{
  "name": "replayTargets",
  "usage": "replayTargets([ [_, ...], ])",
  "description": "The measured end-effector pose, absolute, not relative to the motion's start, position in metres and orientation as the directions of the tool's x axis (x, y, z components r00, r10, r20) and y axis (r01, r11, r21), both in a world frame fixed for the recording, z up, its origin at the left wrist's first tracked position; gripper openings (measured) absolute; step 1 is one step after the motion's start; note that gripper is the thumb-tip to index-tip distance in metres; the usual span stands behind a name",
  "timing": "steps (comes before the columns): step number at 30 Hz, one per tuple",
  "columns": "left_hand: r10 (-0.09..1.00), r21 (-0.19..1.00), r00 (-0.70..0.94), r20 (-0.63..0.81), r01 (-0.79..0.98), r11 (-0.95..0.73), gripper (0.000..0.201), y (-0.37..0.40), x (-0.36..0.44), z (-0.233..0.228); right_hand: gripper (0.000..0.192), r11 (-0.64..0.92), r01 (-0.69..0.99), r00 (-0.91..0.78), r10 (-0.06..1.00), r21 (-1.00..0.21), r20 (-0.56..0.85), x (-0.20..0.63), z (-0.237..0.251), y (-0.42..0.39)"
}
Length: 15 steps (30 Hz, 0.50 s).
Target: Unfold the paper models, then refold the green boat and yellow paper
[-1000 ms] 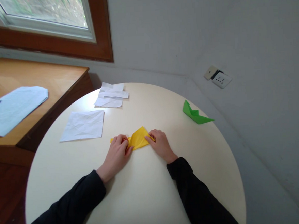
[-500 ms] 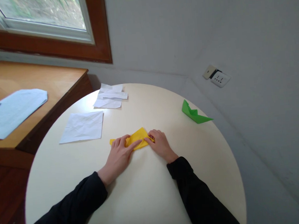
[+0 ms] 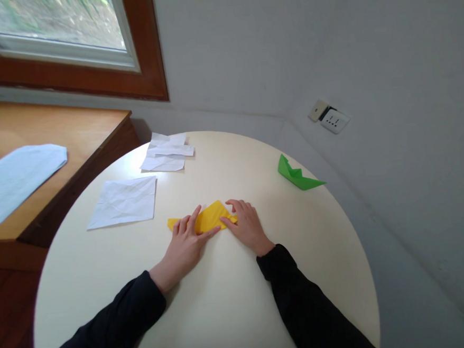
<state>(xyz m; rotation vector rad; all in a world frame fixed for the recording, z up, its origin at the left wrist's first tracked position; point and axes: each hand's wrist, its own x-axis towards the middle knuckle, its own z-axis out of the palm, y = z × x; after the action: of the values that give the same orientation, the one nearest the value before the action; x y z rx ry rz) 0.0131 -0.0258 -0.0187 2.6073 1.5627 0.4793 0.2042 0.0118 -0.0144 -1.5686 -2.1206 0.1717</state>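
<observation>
A folded yellow paper (image 3: 210, 217) lies flat near the middle of the round cream table (image 3: 226, 312). My left hand (image 3: 186, 241) rests on its left half with the fingers spread and pressing down. My right hand (image 3: 245, 225) presses the paper's right end with its fingertips. Both arms wear black sleeves. Part of the paper is hidden under the hands.
A green paper boat (image 3: 295, 175) sits near the table's right edge. A creased white sheet (image 3: 123, 202) and a small pile of white papers (image 3: 165, 152) lie at the far left. A wooden desk (image 3: 54, 138) with a printed sheet (image 3: 13, 176) adjoins the table. A wall socket (image 3: 333, 120) is at right.
My left hand has flattened from a curled grip to spread fingers on the yellow paper, and the raised fold has been pressed down. The view has shifted slightly.
</observation>
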Motion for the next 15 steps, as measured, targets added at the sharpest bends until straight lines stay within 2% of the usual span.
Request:
replayTargets([
  [7, 0.875, 0.212, 0.438, 0.207, 0.853, -0.477, 0.058, -0.027, 0.013, -0.017, 0.027, 0.265, 0.913, -0.149, 0.925, -0.309, 0.351, 0.222, -0.021, 0.008],
  [10, 0.876, 0.212, 0.438, 0.201, 0.854, -0.476, 0.059, -0.027, 0.013, -0.016, 0.029, 0.253, 0.917, -0.096, 0.890, -0.310, 0.445, 0.227, -0.022, 0.005],
  [13, 0.875, 0.207, 0.440, 0.203, 0.854, -0.478, 0.058, -0.027, 0.012, -0.018, 0.034, 0.368, 0.887, -0.142, 0.791, -0.278, 0.595, 0.221, -0.020, -0.007],
  [15, 0.872, 0.202, 0.439, 0.216, 0.854, -0.480, 0.054, -0.027, 0.012, -0.020, 0.037, 0.500, 0.840, -0.285, 0.738, -0.212, 0.612, 0.211, -0.021, -0.020],
])
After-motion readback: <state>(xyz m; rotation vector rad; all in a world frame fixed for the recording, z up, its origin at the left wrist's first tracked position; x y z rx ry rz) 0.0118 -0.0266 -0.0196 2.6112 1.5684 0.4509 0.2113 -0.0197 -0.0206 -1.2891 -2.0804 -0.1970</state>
